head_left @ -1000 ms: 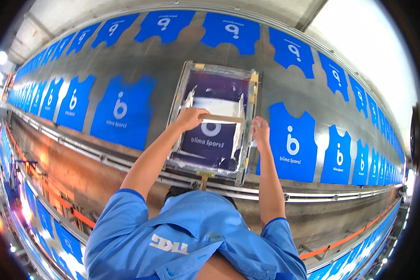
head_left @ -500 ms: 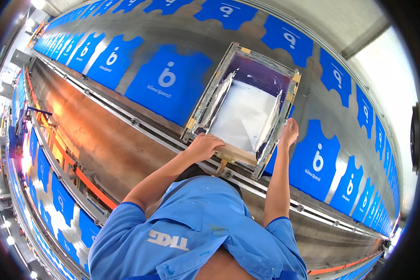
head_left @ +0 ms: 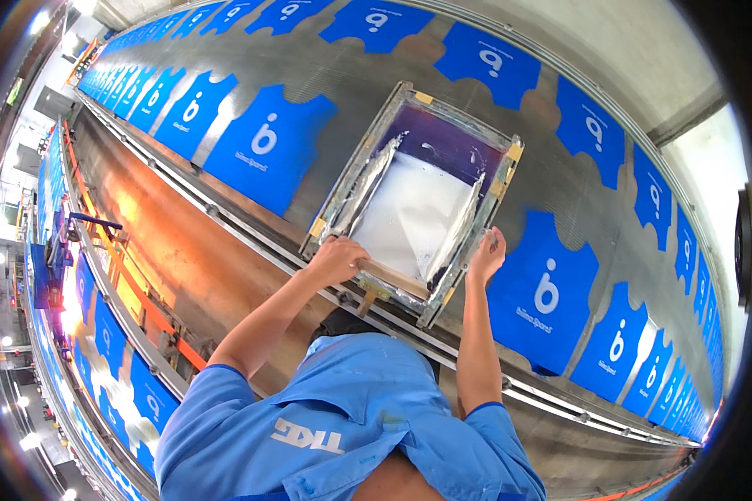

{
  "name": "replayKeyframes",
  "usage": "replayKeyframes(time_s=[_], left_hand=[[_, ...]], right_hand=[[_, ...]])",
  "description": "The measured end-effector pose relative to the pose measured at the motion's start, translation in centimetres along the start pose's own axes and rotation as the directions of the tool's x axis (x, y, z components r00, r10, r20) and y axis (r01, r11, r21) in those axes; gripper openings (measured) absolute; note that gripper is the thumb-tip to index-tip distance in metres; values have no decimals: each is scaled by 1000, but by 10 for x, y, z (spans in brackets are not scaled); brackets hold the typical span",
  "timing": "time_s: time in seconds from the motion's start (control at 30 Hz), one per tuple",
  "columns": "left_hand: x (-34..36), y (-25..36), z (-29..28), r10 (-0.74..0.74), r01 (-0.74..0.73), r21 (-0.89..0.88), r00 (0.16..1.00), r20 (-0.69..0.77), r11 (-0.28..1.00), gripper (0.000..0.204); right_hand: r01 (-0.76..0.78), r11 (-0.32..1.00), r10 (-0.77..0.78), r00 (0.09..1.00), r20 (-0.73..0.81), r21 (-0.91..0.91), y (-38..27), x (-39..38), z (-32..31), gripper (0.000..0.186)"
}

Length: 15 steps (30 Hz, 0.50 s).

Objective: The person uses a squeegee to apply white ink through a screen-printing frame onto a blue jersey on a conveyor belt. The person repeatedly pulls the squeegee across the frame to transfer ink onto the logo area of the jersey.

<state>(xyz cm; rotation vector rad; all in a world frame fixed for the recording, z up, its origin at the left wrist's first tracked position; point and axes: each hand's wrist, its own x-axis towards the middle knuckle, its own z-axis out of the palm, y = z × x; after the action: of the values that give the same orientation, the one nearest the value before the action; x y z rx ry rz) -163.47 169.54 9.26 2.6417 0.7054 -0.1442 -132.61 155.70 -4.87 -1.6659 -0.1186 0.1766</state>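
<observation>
Now squeegee sits back from mid-screen at 6 o'clock of frame, stroke seemingly complete; left hand clamped on it, right hand at 4, grip unclear

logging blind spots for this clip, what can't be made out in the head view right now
In the head view:
- Whatever lies under the printing screen: hidden by the screen and white ink.
- Left end of the squeegee: covered by the left hand.
- Prints on the farthest-left blue shirt panels: too small.
</observation>
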Motion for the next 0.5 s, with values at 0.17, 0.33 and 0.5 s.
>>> replayKeyframes(time_s=[0.17, 0.33, 0.5], left_hand=[[-6, -33, -8, 29, -29, -11, 999, 33, 1000, 34], [-5, -40, -3, 69, -69, -10, 998, 8, 998, 28], [16, -40, -2, 133, -132, -42, 991, 23, 990, 23]], right_hand=[[47, 958, -51, 999, -6, -284, -7, -12, 22, 33], [104, 930, -102, 994, 25, -352, 3, -14, 32, 38], [523, 625, -593, 801, 84, -580, 61, 28, -20, 40]])
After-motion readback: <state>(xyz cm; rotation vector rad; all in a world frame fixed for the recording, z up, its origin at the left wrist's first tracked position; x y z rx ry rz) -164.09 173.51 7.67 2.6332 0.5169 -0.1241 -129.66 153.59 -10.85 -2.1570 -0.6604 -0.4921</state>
